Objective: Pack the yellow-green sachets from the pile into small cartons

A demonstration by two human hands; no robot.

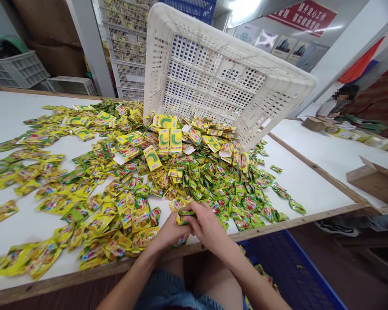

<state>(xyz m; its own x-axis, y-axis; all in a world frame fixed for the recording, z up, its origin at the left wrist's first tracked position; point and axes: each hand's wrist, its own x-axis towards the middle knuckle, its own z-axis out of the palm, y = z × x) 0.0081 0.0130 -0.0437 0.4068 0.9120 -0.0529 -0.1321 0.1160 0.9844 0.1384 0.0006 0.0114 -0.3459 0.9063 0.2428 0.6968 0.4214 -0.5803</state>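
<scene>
At the table's near edge my left hand [171,230] and my right hand [207,223] meet, fingers closed around small yellow-and-green packets [182,216]. Fingers partly cover these packets, so I cannot tell how many there are. Just beyond my hands spreads a heap of shiny sachets, with green ones [210,183] mostly to the right and yellow ones [116,219] mostly to the left. Small yellow cartons [164,141], some with white flaps open, lie on top of the heap, in front of a white plastic crate [233,38] tipped on its side.
A wooden strip edges the white table [297,172]. Below it, at my right, stands a blue crate [284,267] with some sachets. An open cardboard box [375,181] rests on the right-hand table, where another person [341,101] is farther back. Stacked crates [129,51] stand behind.
</scene>
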